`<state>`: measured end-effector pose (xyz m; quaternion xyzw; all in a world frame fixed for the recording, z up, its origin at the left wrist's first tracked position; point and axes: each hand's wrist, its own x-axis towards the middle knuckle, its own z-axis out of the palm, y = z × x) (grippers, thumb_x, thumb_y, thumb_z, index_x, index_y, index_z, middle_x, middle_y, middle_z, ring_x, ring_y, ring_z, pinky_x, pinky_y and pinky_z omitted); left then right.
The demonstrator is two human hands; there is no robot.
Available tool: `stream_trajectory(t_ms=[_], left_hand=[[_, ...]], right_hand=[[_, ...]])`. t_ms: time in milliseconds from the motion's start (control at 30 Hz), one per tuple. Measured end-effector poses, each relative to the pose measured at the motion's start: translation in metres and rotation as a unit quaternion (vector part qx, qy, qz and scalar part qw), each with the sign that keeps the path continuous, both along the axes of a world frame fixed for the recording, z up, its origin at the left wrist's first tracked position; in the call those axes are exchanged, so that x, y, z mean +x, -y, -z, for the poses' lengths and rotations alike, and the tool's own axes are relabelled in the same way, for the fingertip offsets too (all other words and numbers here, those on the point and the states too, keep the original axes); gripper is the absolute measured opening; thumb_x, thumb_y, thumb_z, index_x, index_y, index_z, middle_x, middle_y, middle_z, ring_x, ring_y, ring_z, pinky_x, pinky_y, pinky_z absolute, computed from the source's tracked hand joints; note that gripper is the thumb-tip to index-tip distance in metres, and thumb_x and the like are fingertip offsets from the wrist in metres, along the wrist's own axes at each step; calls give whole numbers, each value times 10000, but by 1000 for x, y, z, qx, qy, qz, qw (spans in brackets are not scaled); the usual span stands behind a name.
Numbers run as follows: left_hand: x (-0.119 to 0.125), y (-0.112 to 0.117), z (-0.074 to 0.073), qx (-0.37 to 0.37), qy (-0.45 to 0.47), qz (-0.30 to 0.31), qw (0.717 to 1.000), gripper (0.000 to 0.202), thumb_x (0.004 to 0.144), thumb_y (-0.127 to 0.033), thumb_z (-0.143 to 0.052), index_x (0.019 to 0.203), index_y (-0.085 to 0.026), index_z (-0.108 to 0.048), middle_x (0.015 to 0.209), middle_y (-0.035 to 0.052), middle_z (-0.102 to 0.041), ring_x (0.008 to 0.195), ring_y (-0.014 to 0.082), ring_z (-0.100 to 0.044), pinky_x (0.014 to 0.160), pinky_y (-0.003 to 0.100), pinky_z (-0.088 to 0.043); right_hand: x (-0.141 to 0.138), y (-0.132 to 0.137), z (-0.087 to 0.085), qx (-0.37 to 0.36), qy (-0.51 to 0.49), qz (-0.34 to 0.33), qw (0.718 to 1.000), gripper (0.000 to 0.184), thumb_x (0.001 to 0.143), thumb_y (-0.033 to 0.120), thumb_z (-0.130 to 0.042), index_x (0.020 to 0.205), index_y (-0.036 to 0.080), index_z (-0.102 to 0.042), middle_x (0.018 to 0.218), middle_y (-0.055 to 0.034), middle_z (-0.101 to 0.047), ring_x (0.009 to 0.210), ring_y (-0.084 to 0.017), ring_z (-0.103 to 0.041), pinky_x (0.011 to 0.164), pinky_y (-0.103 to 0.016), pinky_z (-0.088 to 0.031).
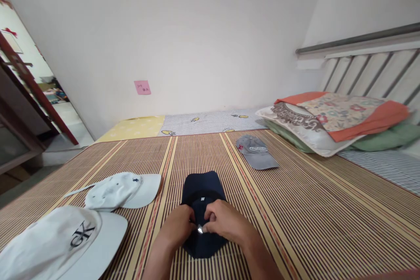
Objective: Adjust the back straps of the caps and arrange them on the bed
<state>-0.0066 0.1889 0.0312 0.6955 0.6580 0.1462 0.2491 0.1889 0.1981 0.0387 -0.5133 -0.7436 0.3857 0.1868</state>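
fingers [211, 227] partly cover navy cap [200, 213]; lettered cap [59, 240] cut off

Soft, diffuse light; stretched edges

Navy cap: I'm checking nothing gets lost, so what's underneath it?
The striped mat shows around the navy cap; the patch directly beneath is covered, so anything there cannot be seen.

The left hand [177, 225] and right hand [226, 221] partly hid the navy cap [202, 183]; the nearest white cap [49, 240] was cut off near left.
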Motion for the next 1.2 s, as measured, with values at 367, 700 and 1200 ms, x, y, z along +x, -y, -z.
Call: stream_trajectory(t_ms=[367, 700, 1200], left_hand=[[-31, -7, -2, -80, 296, 45, 951, 325, 854, -549, -597, 835, -235, -516, 584, -99, -471, 404, 126, -552, 418, 231, -308], [-22, -6, -11, -99, 374, 62, 920, 409, 792, -595, -743, 857, -209, -623, 550, -98, -516, 389, 83, -486, 424, 217, -312], [-20, -7, -12, -93, 404, 94, 905, 445, 839, -616, -730, 973, -195, -675, 617, -100, -402, 496, 75, -313, 509, 245, -217]], right_hand=[[10, -7, 18, -25, -53, 6, 998, 215, 760, 8, -619, 813, 194, -712, 667, -4, -718, 662, -163, -703, 588, -238, -405], [10, -18, 33, -115, -200, 3, 973, 346, 778, -19, -592, 1057, 161, -689, 765, 10, -669, 638, -121, -672, 597, -222, -501], [24, -31, 30, -145, -525, 63, 836, 537, 760, 399, -833, 1237, 190, -702, 915, -38, -770, 614, -103, -602, 629, -259, -450]])
